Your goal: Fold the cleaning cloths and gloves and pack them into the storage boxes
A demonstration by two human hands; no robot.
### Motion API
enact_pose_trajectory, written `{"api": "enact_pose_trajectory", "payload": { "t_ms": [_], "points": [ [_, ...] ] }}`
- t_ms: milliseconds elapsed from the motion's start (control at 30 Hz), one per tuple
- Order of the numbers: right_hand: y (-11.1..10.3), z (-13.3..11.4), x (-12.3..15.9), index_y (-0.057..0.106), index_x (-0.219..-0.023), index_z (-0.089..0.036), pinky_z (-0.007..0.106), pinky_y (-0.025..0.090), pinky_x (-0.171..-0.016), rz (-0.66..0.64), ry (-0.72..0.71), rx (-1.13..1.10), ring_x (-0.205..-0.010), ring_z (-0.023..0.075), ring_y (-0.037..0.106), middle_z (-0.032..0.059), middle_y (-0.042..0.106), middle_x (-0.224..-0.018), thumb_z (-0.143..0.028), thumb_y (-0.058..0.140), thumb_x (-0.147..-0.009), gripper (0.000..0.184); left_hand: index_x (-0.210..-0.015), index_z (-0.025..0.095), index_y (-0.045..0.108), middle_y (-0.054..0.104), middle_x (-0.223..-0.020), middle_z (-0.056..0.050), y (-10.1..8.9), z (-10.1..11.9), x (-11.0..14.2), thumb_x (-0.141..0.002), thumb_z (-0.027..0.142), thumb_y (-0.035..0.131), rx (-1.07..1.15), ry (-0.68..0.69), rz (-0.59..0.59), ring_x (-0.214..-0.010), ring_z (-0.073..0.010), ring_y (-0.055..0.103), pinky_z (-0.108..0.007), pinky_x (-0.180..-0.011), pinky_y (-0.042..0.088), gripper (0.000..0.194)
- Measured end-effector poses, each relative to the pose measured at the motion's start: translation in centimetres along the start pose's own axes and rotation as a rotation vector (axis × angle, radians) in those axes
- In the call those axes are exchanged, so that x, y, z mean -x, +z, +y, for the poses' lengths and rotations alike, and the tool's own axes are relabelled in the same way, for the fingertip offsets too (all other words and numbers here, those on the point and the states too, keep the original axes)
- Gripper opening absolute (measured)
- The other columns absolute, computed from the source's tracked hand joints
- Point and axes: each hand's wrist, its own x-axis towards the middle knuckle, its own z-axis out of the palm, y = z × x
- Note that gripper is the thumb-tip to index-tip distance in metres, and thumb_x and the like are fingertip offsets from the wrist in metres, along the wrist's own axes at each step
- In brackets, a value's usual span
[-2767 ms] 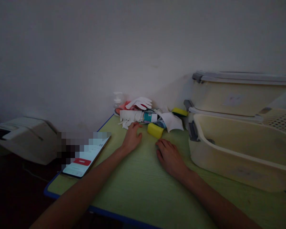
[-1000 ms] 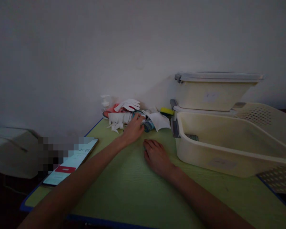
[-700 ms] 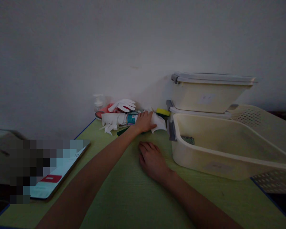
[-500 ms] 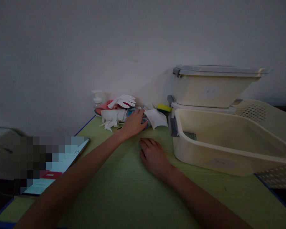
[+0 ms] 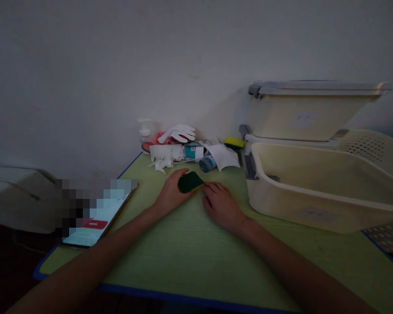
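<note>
My left hand is closed around a sponge, its dark green scouring side facing up and a thin yellow edge showing below. The sponge is just above the green table, in front of the pile. My right hand rests on the tabletop to the right, fingers loosely stretched, their tips at the sponge's right corner. Whether those fingertips grip it is hard to see. Behind both hands lie a clear bottle with a blue label, a small blue bottle, a white cloth piece and white gloves.
On the right stands an open cream bin with a small dark item inside, in front of a stacked lidded bin. A yellow-green sponge lies by the bins. At left is a tablet. A pump bottle stands against the wall.
My left hand has come back from the pile toward me, now holding the sponge. The right hand stays on the table, its fingertips now meeting the sponge. The view has shifted slightly.
</note>
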Motion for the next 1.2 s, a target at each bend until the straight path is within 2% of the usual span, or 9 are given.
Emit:
{"api": "enact_pose_trajectory", "payload": {
  "t_ms": [100,200,433,500,667,800,900,1033,1200],
  "points": [
    [-0.2,-0.1,0.0,0.048,-0.123,-0.004,0.039,0.036,-0.099,-0.005,0.028,-0.045,-0.113,0.0259,0.047,0.0159,0.057,-0.119,-0.015,0.042,-0.085,0.040,-0.107,0.017,0.049,0.059,-0.100,-0.007,0.5,0.9,0.2,-0.055,0.019,0.072,0.057,0.028,0.134,-0.093,-0.0231,0.058,-0.038,-0.083,0.046,0.057],
    [-0.1,-0.1,0.0,0.035,-0.133,-0.001,0.039,0.037,-0.099,0.000,0.024,-0.111,-0.112,0.0255,0.048,0.0179,0.056,-0.119,-0.012,0.042,-0.081,0.053,-0.099,0.019,0.047,0.056,-0.096,-0.004,0.3,1.2,0.3,-0.056,0.017,0.071,0.098,0.065,0.197,-0.090,-0.0207,0.056,-0.035,-0.078,0.046,0.049],
    [0.4,0.2,0.4,0.019,-0.141,-0.009,0.042,0.041,-0.096,0.028,-0.034,-0.283,-0.110,0.0234,0.052,0.0165,0.056,-0.119,-0.011,0.040,-0.080,0.064,-0.089,0.022,0.041,0.048,-0.094,-0.002,-0.1,1.4,0.5,-0.056,0.022,0.072,0.143,-0.003,0.203,-0.088,-0.0183,0.050,-0.032,-0.077,0.043,0.045],
    [0.5,0.3,0.4,0.016,-0.142,-0.011,0.042,0.040,-0.097,0.043,-0.064,-0.313,-0.113,0.0230,0.051,0.0164,0.053,-0.122,-0.010,0.041,-0.079,0.067,-0.088,0.022,0.040,0.049,-0.092,-0.001,0.0,1.4,0.6,-0.058,0.026,0.071,0.257,-0.056,0.146,-0.086,-0.0173,0.051,-0.031,-0.075,0.044,0.043],
    [0.5,0.3,0.4,0.011,-0.144,-0.017,0.041,0.035,-0.103,0.112,-0.189,-0.354,-0.125,0.0214,0.038,0.0150,0.036,-0.136,-0.006,0.043,-0.077,0.075,-0.085,0.021,0.039,0.053,-0.082,0.001,0.7,1.2,0.4,-0.063,0.034,0.066,0.714,-0.231,-0.121,-0.077,-0.0147,0.055,-0.028,-0.067,0.047,0.036],
    [0.5,0.2,0.5,0.020,-0.143,-0.024,0.041,0.038,-0.101,0.124,-0.170,-0.302,-0.121,0.0227,0.040,0.0139,0.025,-0.137,-0.006,0.045,-0.078,0.071,-0.092,0.020,0.045,0.060,-0.092,-0.002,0.9,1.1,0.4,-0.063,0.031,0.063,0.967,-0.294,-0.207,-0.089,-0.0180,0.059,-0.032,-0.077,0.049,0.036],
    [0.4,0.1,0.5,0.022,-0.142,-0.026,0.042,0.041,-0.098,0.105,-0.154,-0.269,-0.114,0.0218,0.046,0.0137,0.021,-0.138,-0.004,0.045,-0.078,0.072,-0.096,0.018,0.049,0.062,-0.100,-0.006,0.8,1.2,0.4,-0.061,0.028,0.067,1.013,-0.339,-0.262,-0.095,-0.0202,0.060,-0.035,-0.084,0.048,0.041],
    [0.6,0.2,0.5,0.018,-0.143,-0.025,0.044,0.044,-0.094,0.067,-0.132,-0.257,-0.111,0.0229,0.051,0.0157,0.021,-0.141,-0.007,0.043,-0.079,0.071,-0.096,0.015,0.052,0.064,-0.101,-0.007,0.7,1.0,0.2,-0.057,0.022,0.073,0.935,-0.429,-0.224,-0.088,-0.0193,0.062,-0.035,-0.081,0.050,0.045],
    [0.7,0.1,0.3,0.023,-0.139,-0.011,0.044,0.035,-0.104,0.072,-0.122,-0.265,-0.125,0.0244,0.038,0.0195,0.029,-0.140,-0.008,0.042,-0.078,0.064,-0.101,0.019,0.043,0.066,-0.096,-0.005,0.8,-0.3,-0.5,-0.065,0.024,0.066,0.882,-0.463,-0.006,-0.074,-0.0151,0.064,-0.031,-0.069,0.053,0.043]
  ]
}}
